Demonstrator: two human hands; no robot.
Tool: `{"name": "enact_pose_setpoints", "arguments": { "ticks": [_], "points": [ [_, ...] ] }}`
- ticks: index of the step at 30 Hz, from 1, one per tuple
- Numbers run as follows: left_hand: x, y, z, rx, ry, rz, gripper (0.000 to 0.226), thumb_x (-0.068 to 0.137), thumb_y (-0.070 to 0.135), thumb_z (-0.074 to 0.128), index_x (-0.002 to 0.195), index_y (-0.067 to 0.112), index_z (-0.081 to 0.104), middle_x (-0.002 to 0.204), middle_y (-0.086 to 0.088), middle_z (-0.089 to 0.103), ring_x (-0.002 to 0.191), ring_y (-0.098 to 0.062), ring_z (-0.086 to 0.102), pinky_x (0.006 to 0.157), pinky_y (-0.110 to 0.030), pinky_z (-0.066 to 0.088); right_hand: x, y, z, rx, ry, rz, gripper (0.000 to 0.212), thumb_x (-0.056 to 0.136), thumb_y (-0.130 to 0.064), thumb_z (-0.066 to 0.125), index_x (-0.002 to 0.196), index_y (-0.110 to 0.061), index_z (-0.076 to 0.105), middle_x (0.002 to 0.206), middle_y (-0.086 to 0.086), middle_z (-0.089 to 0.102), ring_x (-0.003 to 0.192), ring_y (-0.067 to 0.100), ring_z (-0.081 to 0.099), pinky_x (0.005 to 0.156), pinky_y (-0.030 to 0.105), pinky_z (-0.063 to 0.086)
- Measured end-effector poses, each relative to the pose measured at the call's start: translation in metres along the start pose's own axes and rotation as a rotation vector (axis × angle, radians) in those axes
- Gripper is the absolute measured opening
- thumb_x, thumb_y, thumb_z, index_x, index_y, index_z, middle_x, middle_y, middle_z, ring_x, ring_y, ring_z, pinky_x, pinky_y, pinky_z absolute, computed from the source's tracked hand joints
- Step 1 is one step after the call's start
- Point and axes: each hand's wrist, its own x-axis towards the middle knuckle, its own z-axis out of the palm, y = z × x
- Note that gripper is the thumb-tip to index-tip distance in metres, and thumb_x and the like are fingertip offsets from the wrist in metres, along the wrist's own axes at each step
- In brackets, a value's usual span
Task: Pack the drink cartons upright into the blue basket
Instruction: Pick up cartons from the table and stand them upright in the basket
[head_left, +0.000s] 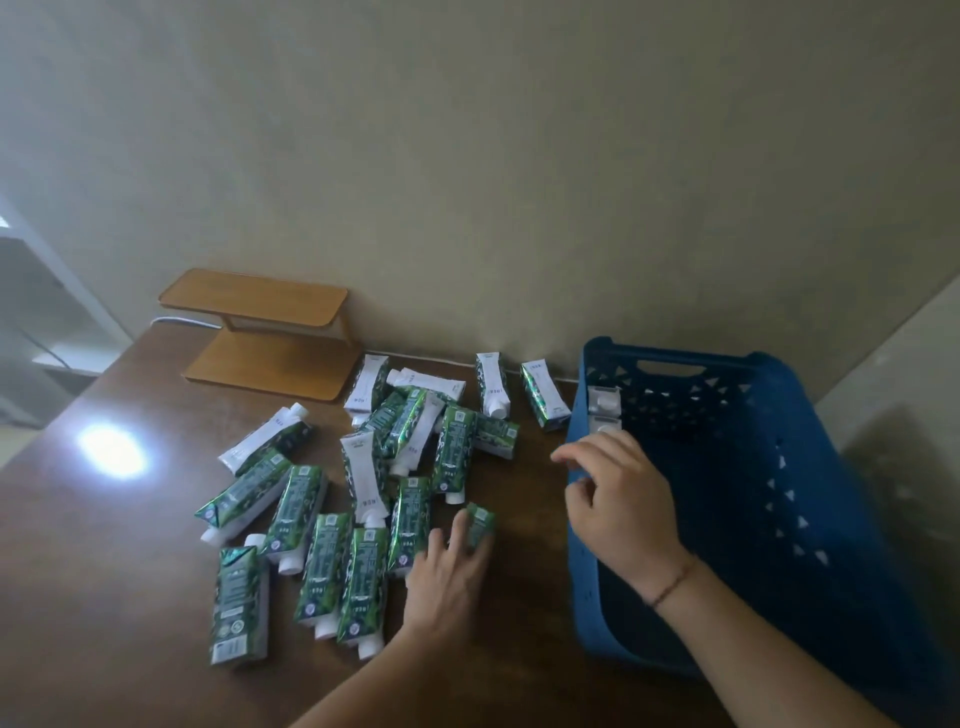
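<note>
Several green-and-white drink cartons (363, 483) lie flat in a loose pile on the brown table. My left hand (447, 577) reaches into the pile's right edge, and its fingers grip a small green carton (480, 519). The blue basket (779, 519) stands at the right. Two cartons (603, 410) stand upright in its far left corner, white caps up. My right hand (618, 499) hovers over the basket's left wall just in front of them. Its fingers are curled round a white carton top (575, 475), which the hand mostly hides.
A two-tier wooden shelf (265, 332) stands at the back left against the wall (519, 182). Two cartons (543, 395) lie by the wall beside the basket. A bright light reflection (111, 449) shows on the table (104, 597) at the left.
</note>
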Motion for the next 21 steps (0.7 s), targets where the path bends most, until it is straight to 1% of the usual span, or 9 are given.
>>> {"name": "enact_pose_setpoints", "arguments": {
  "ticks": [3, 5, 8, 11, 13, 14, 17, 19, 21],
  "points": [
    [-0.003, 0.002, 0.006, -0.244, 0.106, -0.092, 0.083, 0.081, 0.011, 0.063, 0.148, 0.036, 0.022, 0.151, -0.007, 0.014, 0.124, -0.031, 0.042, 0.092, -0.043, 0.054, -0.008, -0.016, 0.003, -0.030, -0.093, -0.072, 0.028, 0.071, -0.006, 0.063, 0.092, -0.023, 0.071, 0.086, -0.011, 0.067, 0.089, 0.014, 0.058, 0.080, 0.029, 0.049],
    [0.003, 0.001, 0.004, -0.444, 0.107, -0.211, 0.081, 0.077, 0.012, 0.072, 0.145, 0.033, 0.032, 0.144, -0.004, 0.021, 0.117, -0.029, 0.050, 0.090, -0.040, 0.057, -0.012, -0.021, 0.005, -0.105, -0.175, -0.088, 0.027, 0.072, -0.016, 0.065, 0.095, -0.028, 0.071, 0.090, -0.014, 0.069, 0.096, 0.016, 0.059, 0.095, 0.039, 0.045],
    [0.014, -0.009, -0.019, -0.993, -0.003, -0.411, 0.066, 0.071, 0.015, 0.083, 0.126, 0.031, 0.050, 0.128, 0.001, 0.041, 0.102, -0.021, 0.056, 0.076, -0.033, 0.062, -0.015, -0.026, 0.003, -0.213, -0.368, -0.126, 0.035, 0.080, -0.027, 0.060, 0.114, -0.035, 0.063, 0.112, -0.016, 0.066, 0.121, 0.016, 0.049, 0.118, 0.054, 0.013],
    [0.016, -0.020, -0.052, -1.550, -0.187, -0.482, 0.046, 0.082, 0.015, 0.075, 0.124, 0.021, 0.058, 0.119, -0.010, 0.063, 0.101, -0.029, 0.065, 0.069, -0.038, 0.059, -0.012, -0.032, 0.002, -0.257, -0.601, -0.175, 0.063, 0.084, -0.036, 0.058, 0.142, -0.037, 0.035, 0.145, -0.014, 0.042, 0.143, 0.017, 0.021, 0.118, 0.052, -0.009],
    [0.011, -0.017, -0.072, -1.693, -0.214, -0.438, 0.035, 0.088, 0.024, 0.069, 0.121, 0.017, 0.063, 0.118, -0.015, 0.066, 0.103, -0.032, 0.066, 0.071, -0.040, 0.060, -0.011, -0.036, 0.008, -0.249, -0.655, -0.204, 0.085, 0.080, -0.049, 0.064, 0.149, -0.037, 0.015, 0.153, -0.011, 0.030, 0.146, 0.019, 0.016, 0.120, 0.052, -0.001],
    [0.008, -0.011, -0.084, -1.735, -0.202, -0.418, 0.032, 0.089, 0.028, 0.067, 0.119, 0.015, 0.065, 0.116, -0.016, 0.068, 0.104, -0.032, 0.067, 0.074, -0.042, 0.061, -0.010, -0.036, 0.011, -0.211, -0.626, -0.194, 0.091, 0.078, -0.054, 0.066, 0.149, -0.036, 0.013, 0.153, -0.009, 0.031, 0.144, 0.018, 0.022, 0.120, 0.051, 0.008],
    [-0.001, 0.005, -0.111, -1.827, -0.075, -0.312, 0.028, 0.093, 0.026, 0.054, 0.107, 0.006, 0.068, 0.096, -0.013, 0.071, 0.089, -0.029, 0.068, 0.069, -0.039, 0.060, -0.007, -0.032, 0.010, 0.083, -0.278, -0.114, 0.074, 0.075, -0.046, 0.076, 0.138, -0.029, 0.042, 0.132, -0.006, 0.058, 0.122, 0.015, 0.054, 0.102, 0.038, 0.048],
    [-0.006, 0.010, -0.125, -1.867, 0.045, -0.231, 0.031, 0.095, 0.024, 0.047, 0.106, 0.005, 0.069, 0.089, -0.011, 0.066, 0.077, -0.025, 0.065, 0.070, -0.036, 0.057, -0.004, -0.026, -0.003, 0.384, -0.137, 0.067, 0.057, 0.072, -0.040, 0.080, 0.122, -0.028, 0.055, 0.113, -0.010, 0.066, 0.100, 0.005, 0.062, 0.085, 0.025, 0.055],
    [-0.009, 0.014, -0.132, -1.775, 0.144, -0.166, 0.029, 0.097, 0.024, 0.047, 0.111, 0.009, 0.068, 0.091, -0.008, 0.066, 0.076, -0.022, 0.064, 0.072, -0.033, 0.056, -0.005, -0.017, -0.017, 0.653, 0.010, 0.199, 0.052, 0.067, -0.048, 0.079, 0.111, -0.029, 0.056, 0.100, -0.010, 0.067, 0.089, 0.003, 0.065, 0.075, 0.021, 0.056]
  ]
}}
